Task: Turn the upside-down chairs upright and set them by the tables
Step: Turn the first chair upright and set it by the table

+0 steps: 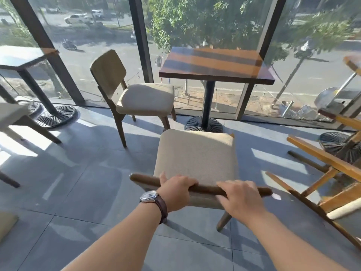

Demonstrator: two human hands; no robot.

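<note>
Item 1, cushioned chair (195,157), centre of the frame: upright, facing the wooden counter (214,65) at upper centre, just short of its pedestal base. I hold its backrest rail; my left hand (173,190) has its fingers (187,181) curled over the rail, my right hand (240,198) lies on it with fingers loosely spread, blurred.

Item 2, second chair (136,92), upper left of centre: upright, beside the same counter. I judge it done.

Item 3, overturned chair (328,184), right edge: legs in the air, leaning, not yet righted.

Item 4, partial chair (17,118), left edge: appears upright.

Judgement: one chair nearly placed, at least one left.
</note>
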